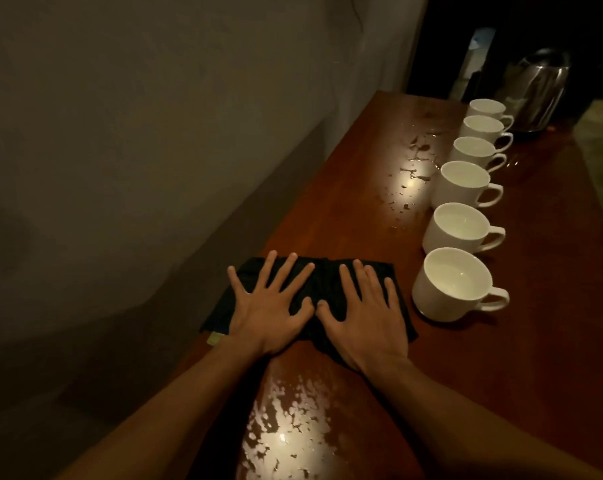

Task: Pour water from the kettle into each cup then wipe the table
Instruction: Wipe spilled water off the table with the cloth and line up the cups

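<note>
Wooden table [535,341], wet at 6 and 12 o'clock. Steel kettle [539,88] at 1 o'clock, beyond row of six white cups [461,230]. Dark cloth [328,282] at centre, under left hand [269,317] and right hand [366,323]: palms flat, fingers spread, pressing, grasping nothing.

Only bare parts of the person are seen. The left hand [269,306] and the right hand [366,317] are shown from the back, with knuckles and tendon lines faintly marked in dim light. The left forearm [154,410] and right forearm [466,407] are uncovered down to the frame's edge.
</note>
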`<state>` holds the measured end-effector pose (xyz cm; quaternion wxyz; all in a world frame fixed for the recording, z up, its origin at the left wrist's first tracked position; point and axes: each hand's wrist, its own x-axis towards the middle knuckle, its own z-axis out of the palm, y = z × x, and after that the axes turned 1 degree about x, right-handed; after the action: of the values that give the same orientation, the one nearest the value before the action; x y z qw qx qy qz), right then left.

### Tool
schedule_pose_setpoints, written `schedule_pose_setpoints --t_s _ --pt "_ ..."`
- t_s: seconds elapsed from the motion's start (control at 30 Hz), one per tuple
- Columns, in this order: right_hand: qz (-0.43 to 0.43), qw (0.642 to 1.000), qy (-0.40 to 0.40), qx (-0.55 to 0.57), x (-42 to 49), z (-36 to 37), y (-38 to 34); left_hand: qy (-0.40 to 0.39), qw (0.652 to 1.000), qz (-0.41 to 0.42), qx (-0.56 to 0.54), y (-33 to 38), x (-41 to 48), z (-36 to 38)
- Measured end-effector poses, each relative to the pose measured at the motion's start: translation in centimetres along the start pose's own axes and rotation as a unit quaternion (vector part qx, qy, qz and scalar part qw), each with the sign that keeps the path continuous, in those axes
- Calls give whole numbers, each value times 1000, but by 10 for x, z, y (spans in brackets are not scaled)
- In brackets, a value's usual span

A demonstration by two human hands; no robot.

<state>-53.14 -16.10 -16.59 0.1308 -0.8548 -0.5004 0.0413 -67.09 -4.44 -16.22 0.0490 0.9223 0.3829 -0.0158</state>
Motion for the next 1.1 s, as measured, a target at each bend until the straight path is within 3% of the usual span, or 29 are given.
schedule_pose_setpoints --t_s 0.4,0.77,1.1 --pt "116 993 31 -1 69 9 0 -7 995 104 -4 -1 116 -3" --pt "206 977 50 5 198 11 21 -17 987 160 -13 4 264 -12" --pt "223 973 49 8 268 11 43 -12 981 194 -20 7 344 -16"
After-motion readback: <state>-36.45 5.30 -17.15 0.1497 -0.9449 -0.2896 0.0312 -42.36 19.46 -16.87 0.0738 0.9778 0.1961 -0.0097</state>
